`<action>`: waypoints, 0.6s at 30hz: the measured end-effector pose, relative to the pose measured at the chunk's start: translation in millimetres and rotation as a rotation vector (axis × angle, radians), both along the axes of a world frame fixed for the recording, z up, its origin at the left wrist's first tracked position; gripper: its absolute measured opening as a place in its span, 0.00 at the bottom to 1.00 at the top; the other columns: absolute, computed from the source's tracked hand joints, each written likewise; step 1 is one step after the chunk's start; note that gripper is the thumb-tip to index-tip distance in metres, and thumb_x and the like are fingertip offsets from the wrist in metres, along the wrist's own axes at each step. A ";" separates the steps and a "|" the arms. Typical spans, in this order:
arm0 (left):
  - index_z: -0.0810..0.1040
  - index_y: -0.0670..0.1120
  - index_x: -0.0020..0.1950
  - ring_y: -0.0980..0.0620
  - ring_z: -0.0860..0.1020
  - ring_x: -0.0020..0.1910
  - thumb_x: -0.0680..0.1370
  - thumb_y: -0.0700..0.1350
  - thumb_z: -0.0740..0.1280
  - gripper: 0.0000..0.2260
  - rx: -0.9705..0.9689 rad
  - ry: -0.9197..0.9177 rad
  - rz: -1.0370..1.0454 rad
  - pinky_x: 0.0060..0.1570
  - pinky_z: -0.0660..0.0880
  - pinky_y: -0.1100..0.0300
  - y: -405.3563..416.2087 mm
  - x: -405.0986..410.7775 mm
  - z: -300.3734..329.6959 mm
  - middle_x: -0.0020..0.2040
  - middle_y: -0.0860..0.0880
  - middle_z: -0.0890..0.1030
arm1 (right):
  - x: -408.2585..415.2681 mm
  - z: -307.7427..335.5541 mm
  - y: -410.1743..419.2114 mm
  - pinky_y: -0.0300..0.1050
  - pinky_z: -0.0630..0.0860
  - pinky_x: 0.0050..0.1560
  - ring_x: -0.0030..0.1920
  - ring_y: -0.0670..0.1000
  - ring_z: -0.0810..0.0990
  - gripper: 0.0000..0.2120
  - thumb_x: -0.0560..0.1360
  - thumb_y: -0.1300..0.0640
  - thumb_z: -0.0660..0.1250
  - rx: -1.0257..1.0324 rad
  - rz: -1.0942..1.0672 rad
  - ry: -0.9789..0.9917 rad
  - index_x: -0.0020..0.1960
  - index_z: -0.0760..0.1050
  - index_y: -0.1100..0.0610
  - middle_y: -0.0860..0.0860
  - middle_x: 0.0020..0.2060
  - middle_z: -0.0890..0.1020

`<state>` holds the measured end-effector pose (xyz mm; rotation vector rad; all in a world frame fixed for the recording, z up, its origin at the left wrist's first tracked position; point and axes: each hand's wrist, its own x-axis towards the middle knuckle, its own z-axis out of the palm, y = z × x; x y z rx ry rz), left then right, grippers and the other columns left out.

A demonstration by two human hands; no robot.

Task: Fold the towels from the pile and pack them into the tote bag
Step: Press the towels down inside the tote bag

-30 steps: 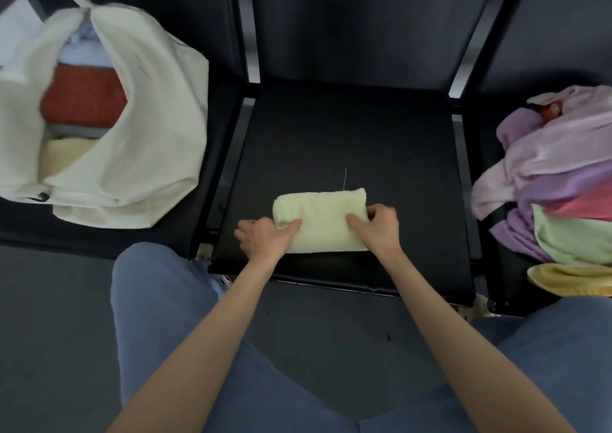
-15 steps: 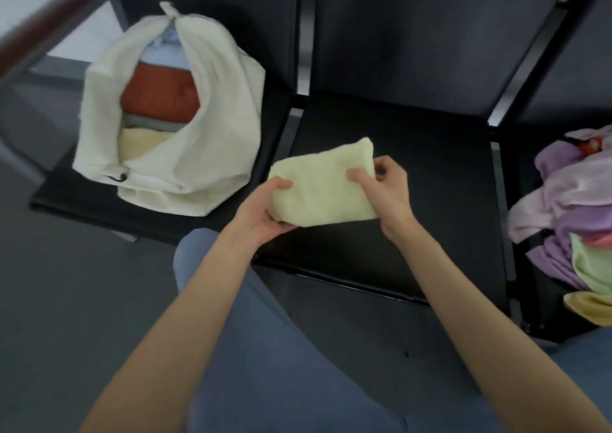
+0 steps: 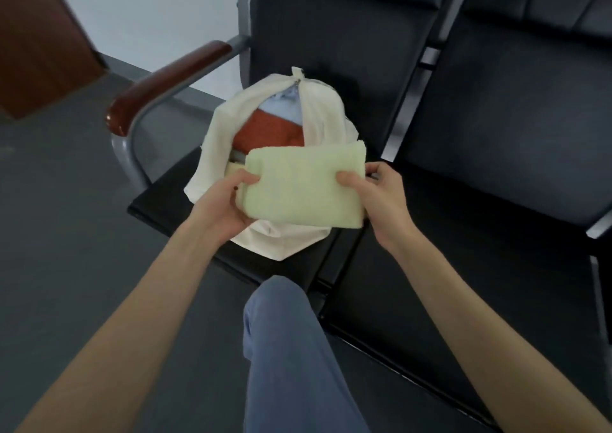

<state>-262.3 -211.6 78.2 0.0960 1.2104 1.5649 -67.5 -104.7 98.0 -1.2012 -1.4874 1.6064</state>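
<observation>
A folded pale green towel [image 3: 303, 186] is held in the air right in front of the mouth of the cream tote bag [image 3: 215, 141]. My left hand [image 3: 225, 201] grips its left edge and my right hand [image 3: 374, 191] pinches its right edge, thumbs on top. The bag stands on the leftmost black seat and holds folded towels: an orange one [image 3: 268, 133], a light blue one [image 3: 284, 108] above it and a pale yellow one partly hidden behind the green towel. The towel pile is out of view.
The row of black seats [image 3: 496, 154] runs to the right. A brown wooden armrest [image 3: 169, 81] on a grey metal frame stands left of the bag. My knee in blue trousers [image 3: 288, 333] is below the hands. Grey floor lies to the left.
Both hands lifted the green towel off the middle seat and carried it left to the bag's opening. The view turned left, so the pile on the right left the frame.
</observation>
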 end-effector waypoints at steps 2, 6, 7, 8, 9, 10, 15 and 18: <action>0.78 0.41 0.55 0.44 0.80 0.48 0.73 0.35 0.67 0.11 -0.045 0.235 0.033 0.42 0.78 0.55 9.0 -24.9 3.4 0.51 0.43 0.81 | -23.1 -13.1 4.9 0.47 0.81 0.50 0.50 0.49 0.82 0.22 0.72 0.57 0.73 -0.067 0.054 -0.008 0.62 0.70 0.61 0.53 0.53 0.82; 0.71 0.48 0.38 0.49 0.75 0.39 0.69 0.38 0.71 0.10 -0.085 0.695 0.204 0.39 0.71 0.55 34.7 -75.2 25.6 0.37 0.50 0.75 | -83.7 -22.6 21.1 0.54 0.79 0.55 0.53 0.53 0.81 0.15 0.73 0.57 0.72 -0.009 0.131 -0.025 0.57 0.74 0.61 0.54 0.52 0.82; 0.70 0.50 0.37 0.49 0.74 0.40 0.67 0.40 0.71 0.10 -0.071 0.790 0.221 0.41 0.71 0.53 40.5 -85.4 30.3 0.38 0.50 0.75 | -99.3 -23.9 24.6 0.54 0.79 0.55 0.53 0.54 0.81 0.14 0.73 0.57 0.71 0.025 0.120 -0.041 0.55 0.74 0.61 0.55 0.52 0.81; 0.70 0.50 0.38 0.49 0.74 0.42 0.66 0.41 0.70 0.10 -0.046 0.865 0.220 0.42 0.71 0.52 45.5 -93.2 34.1 0.40 0.48 0.75 | -114.8 -26.8 28.4 0.54 0.78 0.55 0.53 0.55 0.80 0.15 0.72 0.57 0.71 0.046 0.109 -0.053 0.55 0.74 0.62 0.57 0.52 0.81; 0.70 0.50 0.39 0.49 0.74 0.43 0.67 0.41 0.70 0.10 -0.025 0.934 0.208 0.44 0.72 0.52 49.5 -100.4 34.7 0.42 0.46 0.75 | -129.5 -30.9 31.6 0.53 0.78 0.55 0.53 0.55 0.80 0.16 0.72 0.58 0.71 0.054 0.109 -0.060 0.57 0.74 0.62 0.57 0.53 0.80; 0.70 0.50 0.40 0.49 0.73 0.43 0.68 0.40 0.69 0.10 -0.015 1.001 0.190 0.45 0.72 0.53 53.8 -108.8 33.1 0.43 0.45 0.74 | -145.2 -38.4 35.9 0.52 0.78 0.55 0.54 0.55 0.79 0.16 0.72 0.60 0.71 0.052 0.118 -0.066 0.58 0.74 0.62 0.56 0.54 0.80; 0.67 0.50 0.39 0.58 0.68 0.33 0.73 0.34 0.66 0.13 -0.044 1.132 0.155 0.32 0.67 0.70 68.4 -127.4 4.8 0.36 0.52 0.71 | -183.8 -71.8 45.9 0.51 0.78 0.55 0.54 0.55 0.80 0.21 0.68 0.61 0.75 0.014 0.155 -0.185 0.59 0.75 0.63 0.56 0.53 0.82; 0.67 0.51 0.40 0.58 0.67 0.33 0.75 0.35 0.66 0.13 -0.158 1.086 0.096 0.28 0.65 0.73 71.2 -128.7 -28.5 0.37 0.52 0.70 | -180.4 -80.6 50.2 0.48 0.75 0.58 0.55 0.52 0.77 0.23 0.68 0.63 0.75 -0.018 0.265 -0.344 0.60 0.72 0.65 0.53 0.51 0.79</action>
